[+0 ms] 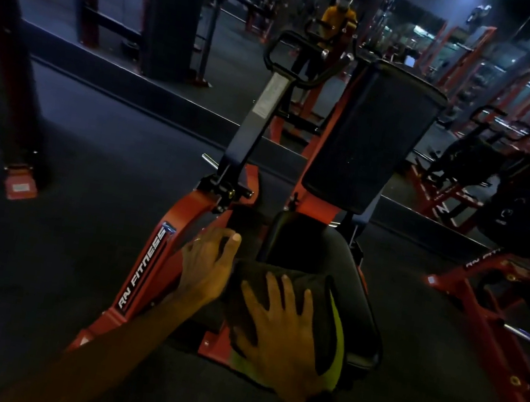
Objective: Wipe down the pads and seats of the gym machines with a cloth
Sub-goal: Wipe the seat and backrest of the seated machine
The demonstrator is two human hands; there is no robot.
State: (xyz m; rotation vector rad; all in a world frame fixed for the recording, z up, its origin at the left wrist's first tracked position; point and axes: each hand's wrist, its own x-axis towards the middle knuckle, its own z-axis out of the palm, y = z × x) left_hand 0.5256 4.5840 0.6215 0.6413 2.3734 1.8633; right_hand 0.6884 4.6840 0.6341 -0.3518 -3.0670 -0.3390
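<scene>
On the black seat [355, 303] of the red machine [160, 247] lies the dark cloth [283, 279] with a yellow-green edge, pressed flat by the right hand [275, 326], fingers spread straight; the left hand [208, 261] rests at the seat's left edge, fingers loosely bent, seemingly holding nothing. Wiping well likely means even pressure, overlapping strokes out to the edges, then the upright back pad [369, 137]. Dim light hides any dirt, and the seat under the cloth is unseen

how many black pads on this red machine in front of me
2: the seat pad low down, under the cloth that the right hand presses, and the upright pad standing behind it. Others may be hidden in the dark.
</scene>
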